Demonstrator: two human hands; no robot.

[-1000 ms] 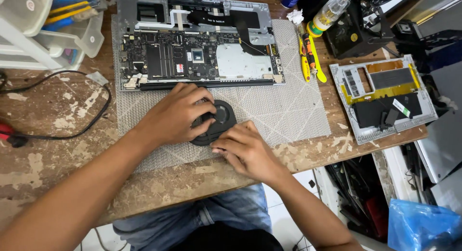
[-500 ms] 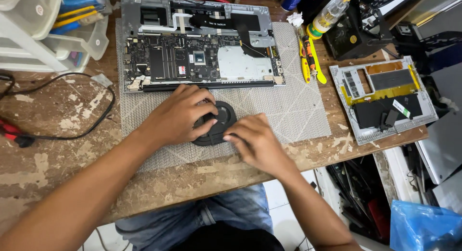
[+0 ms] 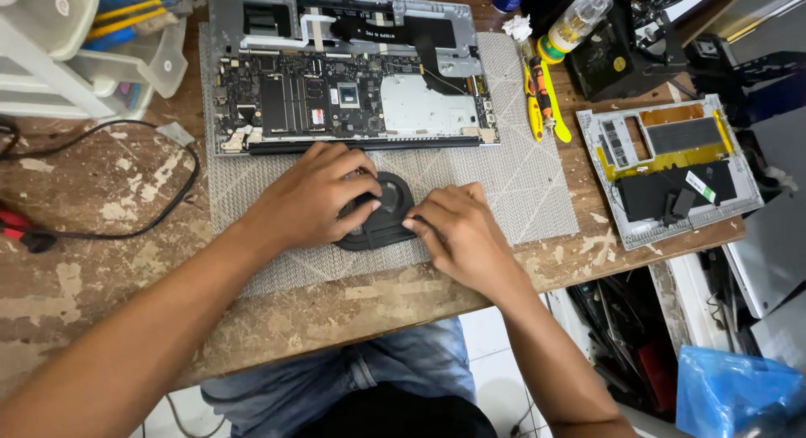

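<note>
Both hands down on a black round laptop cooling fan (image 3: 382, 216), flat on the grey work mat (image 3: 520, 178) just below the opened laptop chassis (image 3: 348, 77).

Left hand (image 3: 315, 195) draped over the fan's left half, fingers curled across its top, pressing and holding rather than lifting. Right hand (image 3: 457, 232) tucked against the fan's lower right edge, fingertips (image 3: 413, 224) pinching at the rim, knuckles bent. Fan caught between the two hands, only its upper right arc and centre showing; still flat on the mat, touching it all round as far as can be seen.

Above the fan: exposed green-black motherboard (image 3: 294, 102) with a silver plate (image 3: 420, 102) to its right, inside the chassis.

Right of the fan, past the mat's edge: yellow-handled tools (image 3: 541, 102) lying side by side, a small bottle with a yellow cap (image 3: 575, 23) beyond them, and further right a detached grey laptop cover (image 3: 667, 165) with orange and black patches.

Left of the fan, well apart: black cable (image 3: 168, 203) looping over the scarred wooden worktop (image 3: 92, 262), white plastic drawer unit (image 3: 75, 52) at the far corner.

Below the fan: worktop edge, blue jeans (image 3: 353, 379), blue plastic bag (image 3: 730, 388) on the floor to the right.
</note>
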